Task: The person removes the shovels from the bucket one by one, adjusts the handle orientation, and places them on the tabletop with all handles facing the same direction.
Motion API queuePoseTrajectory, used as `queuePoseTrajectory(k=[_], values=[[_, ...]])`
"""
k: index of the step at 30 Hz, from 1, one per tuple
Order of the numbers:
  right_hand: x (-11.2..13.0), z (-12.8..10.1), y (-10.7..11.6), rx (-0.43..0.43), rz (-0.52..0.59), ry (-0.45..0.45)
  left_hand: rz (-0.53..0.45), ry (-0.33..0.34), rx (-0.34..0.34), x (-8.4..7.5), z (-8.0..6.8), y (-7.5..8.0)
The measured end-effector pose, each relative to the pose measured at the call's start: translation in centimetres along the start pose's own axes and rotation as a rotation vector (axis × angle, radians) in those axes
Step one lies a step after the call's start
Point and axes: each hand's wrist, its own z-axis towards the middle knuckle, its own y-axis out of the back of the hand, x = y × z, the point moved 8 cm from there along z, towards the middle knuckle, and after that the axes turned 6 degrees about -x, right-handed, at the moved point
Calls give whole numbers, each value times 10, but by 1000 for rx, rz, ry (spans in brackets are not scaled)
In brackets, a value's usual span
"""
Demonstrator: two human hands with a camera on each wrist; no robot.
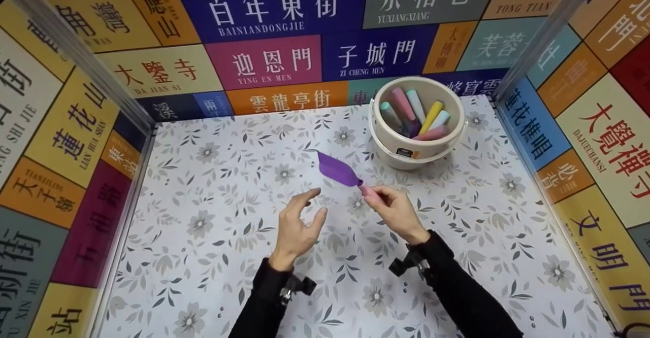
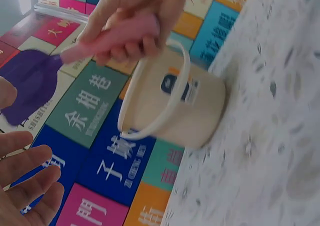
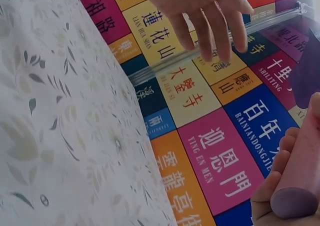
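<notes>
- The right hand (image 1: 395, 210) pinches the pink handle of a small purple scoop (image 1: 339, 170), fingers curled round it, above the middle of the floral surface (image 1: 203, 257); the blade points up and to the far left.
- The left hand (image 1: 296, 229) hovers just left of it, fingers spread and relaxed, holding nothing and not touching the scoop.
- The left wrist view shows the right hand (image 2: 131, 23) from below, its fingers wrapped round the pink handle, with the purple blade (image 2: 31, 81) blurred to one side; the head view cannot show this underside of the grip.
- The right wrist view shows only the rounded butt end of the handle (image 3: 300, 186) in the fingers, and the open left hand (image 3: 200, 11) beyond it.
- A cream bucket (image 1: 418, 147) stands at the far right of the surface, well apart from both hands, with pastel handles (image 1: 416, 114) of other tools sticking out of it. Its bail handle (image 2: 165, 101) and label show only in the left wrist view.
- Panels printed with characters wall in the left (image 1: 56, 140), far (image 1: 274, 38) and right (image 1: 599, 140) sides; metal posts (image 1: 76, 48) stand at the far corners.
- Bare patterned surface lies left of and nearer than the hands; the near side is unwalled.
</notes>
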Motion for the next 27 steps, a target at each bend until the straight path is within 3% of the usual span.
queuePoseTrajectory(k=[10,18,27], values=[[-1,-15,-32,89,134,73,-314,260,89,-3,-1,-47],[-3,-19,-43,95,165,112,-367,245,57,-9,-2,-58],[-4,-21,-49,81,175,116,-372,296,-7,-7,-4,-57]])
